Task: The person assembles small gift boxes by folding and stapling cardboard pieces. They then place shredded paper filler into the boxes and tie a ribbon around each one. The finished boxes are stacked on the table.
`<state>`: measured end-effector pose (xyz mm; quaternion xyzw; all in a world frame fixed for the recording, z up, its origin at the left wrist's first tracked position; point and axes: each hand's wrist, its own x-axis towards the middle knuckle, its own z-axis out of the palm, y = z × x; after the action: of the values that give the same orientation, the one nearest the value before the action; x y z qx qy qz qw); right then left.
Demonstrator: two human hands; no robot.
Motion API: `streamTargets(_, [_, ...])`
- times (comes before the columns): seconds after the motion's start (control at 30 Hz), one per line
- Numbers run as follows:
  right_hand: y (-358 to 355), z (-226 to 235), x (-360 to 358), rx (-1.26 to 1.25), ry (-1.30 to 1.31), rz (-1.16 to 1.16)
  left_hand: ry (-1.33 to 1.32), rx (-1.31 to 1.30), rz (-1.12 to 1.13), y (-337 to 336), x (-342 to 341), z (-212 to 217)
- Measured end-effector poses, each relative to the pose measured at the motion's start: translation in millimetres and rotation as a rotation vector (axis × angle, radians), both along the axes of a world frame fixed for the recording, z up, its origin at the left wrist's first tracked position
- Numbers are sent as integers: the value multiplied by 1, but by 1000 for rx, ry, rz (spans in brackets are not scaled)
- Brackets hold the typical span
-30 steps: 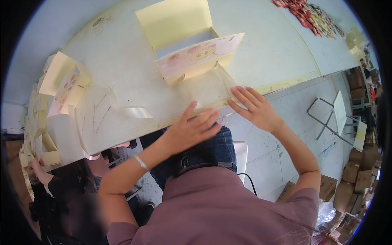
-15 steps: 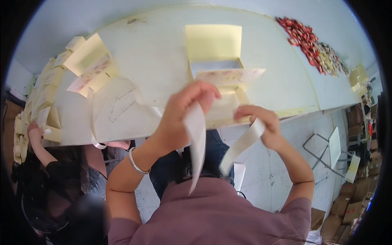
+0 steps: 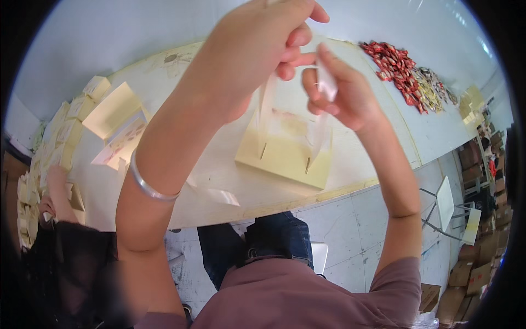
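Observation:
A pale yellow gift box (image 3: 282,164) lies on the table in front of me, tilted toward the table's near edge. Two slits in its front face each have a whitish ribbon (image 3: 316,134) running up from them. My left hand (image 3: 290,38) is raised high above the box with fingers curled on one ribbon length, which passes partly behind the hand. Opposite it, my right hand (image 3: 345,88) pinches the other length between thumb and fingers. The fingertips of both hands come close together. My left forearm and hand hide part of the box's back.
At left stands an open pale box (image 3: 112,112) with a printed flap; several yellow boxes (image 3: 68,129) are stacked beyond it. A co-worker's hand (image 3: 55,181) works there. A loose ribbon (image 3: 219,196) lies near the table edge. Red packets (image 3: 397,71) pile at far right; a folding chair (image 3: 446,205) stands below.
Both my hands have risen far above the box, drawing the ribbon lengths upward. The box's upright lid no longer shows, and its slitted face now does. The co-worker's hands shifted.

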<state>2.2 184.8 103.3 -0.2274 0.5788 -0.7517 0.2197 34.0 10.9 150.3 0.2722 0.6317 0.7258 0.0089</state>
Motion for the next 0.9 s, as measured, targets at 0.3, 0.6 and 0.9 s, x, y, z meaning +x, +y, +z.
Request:
streamTargets(0.3, [-17,-41,5,-29,180,-51,329,-543,131,28,-47,-18])
streamTargets(0.6, [-13,1,15,-4,273,-249,-29,447,-18,4,-54,8])
streamTargets(0.9, [-24,39,12,-8,448,-104,96,142,158,15,-23,8])
